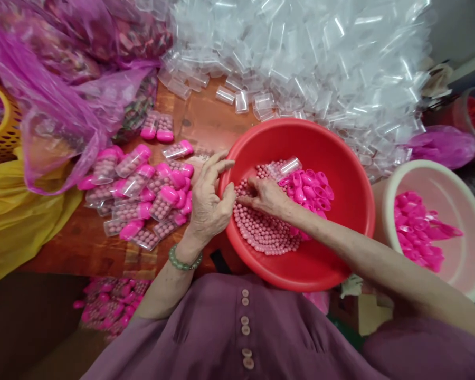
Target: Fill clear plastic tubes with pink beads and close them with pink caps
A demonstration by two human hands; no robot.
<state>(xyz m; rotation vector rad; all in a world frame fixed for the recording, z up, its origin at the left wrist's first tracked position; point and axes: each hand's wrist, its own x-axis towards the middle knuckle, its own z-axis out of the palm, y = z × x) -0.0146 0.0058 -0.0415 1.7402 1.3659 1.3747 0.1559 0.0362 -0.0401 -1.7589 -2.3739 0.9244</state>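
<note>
My left hand [211, 198] is at the left rim of a red basin [340, 153], thumb and fingers apart, with nothing visible between them. Inside the basin my right hand [267, 196] reaches into pink beads [261, 229], its visible fingers spread. Whether any bead is under its fingers is hidden. A clear plastic tube [290, 166] lies on the beads just beyond that hand. Bright pink caps [311, 190] are heaped in the basin to its right. Left of my left hand, bead-filled tubes with pink caps [132, 211] are piled on the wooden table [193, 116].
Many empty clear tubes [301, 53] cover the back of the table. A white bucket [404, 174] with pink caps stands at right. Purple plastic bags [63, 105], a yellow bag [31, 216] and a yellow basket [0, 126] are at left. More filled tubes [111, 303] lie below the table edge.
</note>
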